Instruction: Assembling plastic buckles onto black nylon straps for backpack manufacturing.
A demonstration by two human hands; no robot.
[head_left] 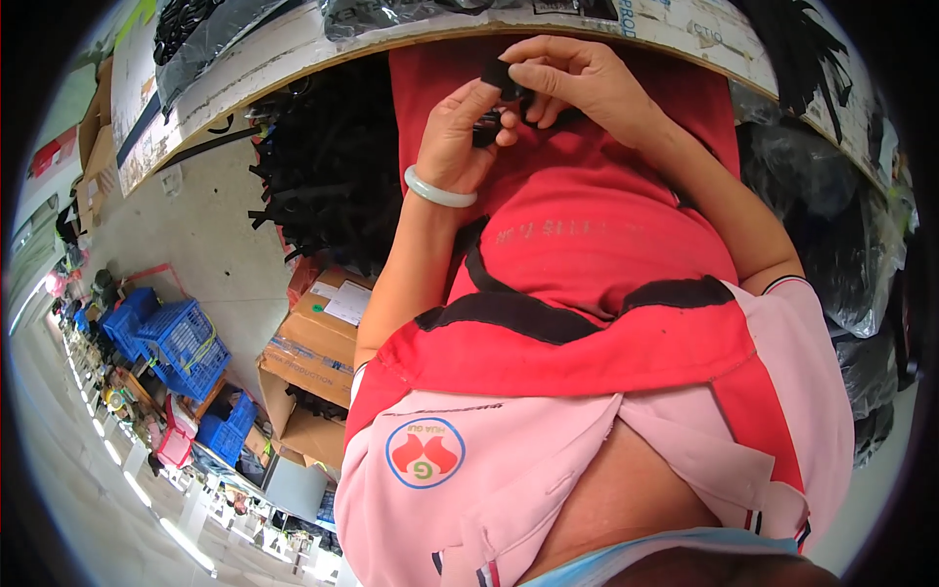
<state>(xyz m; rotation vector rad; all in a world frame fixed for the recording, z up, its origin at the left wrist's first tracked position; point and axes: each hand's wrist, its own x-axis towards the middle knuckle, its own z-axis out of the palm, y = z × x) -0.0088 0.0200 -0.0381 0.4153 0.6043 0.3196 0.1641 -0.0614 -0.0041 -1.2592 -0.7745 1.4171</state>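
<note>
Both hands meet just below the surface [293, 44] edge, my left hand [460, 137] with its pale bangle [438, 191] and my right hand [577, 83] pinched together on a small black part [501, 76] held over my red apron [587, 254].

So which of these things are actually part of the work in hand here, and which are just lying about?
In hand:
- small black part, pinched between left hand and right hand
- heap of black parts beside the left arm, seemingly the same stock

Lying about:
- cardboard boxes
- blue crates
- black plastic bags
</note>
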